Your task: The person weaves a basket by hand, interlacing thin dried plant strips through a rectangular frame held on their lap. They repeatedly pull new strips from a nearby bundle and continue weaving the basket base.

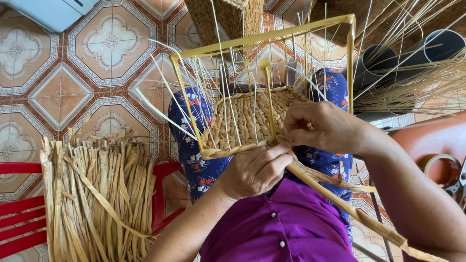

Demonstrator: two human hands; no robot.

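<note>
A floor of patterned terracotta and white tiles (63,73) fills the upper left of the view. At the lower left, a thick bundle of dried tan reed strips (97,194) lies across a red slatted plastic chair (19,208), reaching the chair's right edge. In the middle, a yellow rectangular metal frame (267,36) rests on the person's lap, over blue floral trousers (194,155) and above a purple buttoned shirt (286,228). Thin pale upright spokes (228,97) fan out through the frame. Inside it sits a half-woven round panel of braided straw (242,116), its lower edge ending in a thick plaited rim along the frame's near bar. At the right edge stands an orange-red plastic tub (432,140), with a roll of tan tape (439,167) on it.

The left hand (255,170) is clenched around a flat tan reed strand (340,204) at the panel's lower edge; the strand runs down toward the lower right corner. The right hand (323,127) pinches the weave at the panel's right edge, fingertips pressed against the straw.
</note>
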